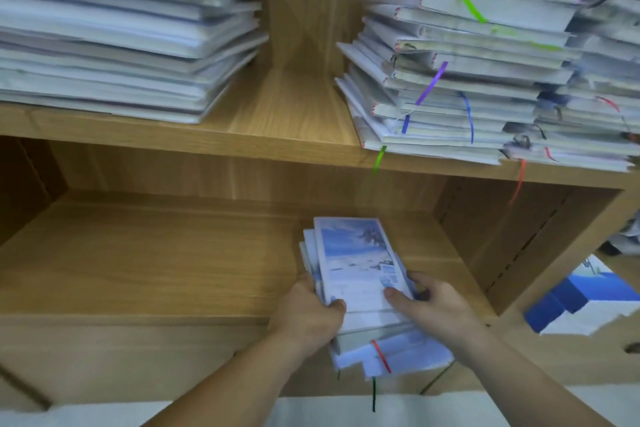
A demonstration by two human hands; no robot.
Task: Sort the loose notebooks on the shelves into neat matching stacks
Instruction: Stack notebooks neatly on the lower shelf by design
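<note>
Squaring up a small stack of notebooks (356,274) on the lower shelf (156,253), as seen from the head camera: the stack is gripped at its near end from both sides. It is clasped along its left edge by the left hand (308,308), thumb laid on the top cover, and along its right edge by the right hand (429,305), thumb likewise on top. This two-sided hold is judged to be meant for pressing fanned edges flush, since the lower books are splayed toward the viewer and a red ribbon marker (381,355) is seen hanging from them. A seaside picture is shown on the top cover; the covers beneath are too blurred to be matched with certainty.

Above the stack and to its left, a tall pile of pale notebooks (121,28) is stored on the upper shelf (277,114). Above and to its right, a ragged pile with coloured ribbons (467,62) is seen overhanging the shelf edge, seemingly unsorted. Right of the stack, beyond the shelf wall, blue-and-white books (581,298) are glimpsed.
</note>
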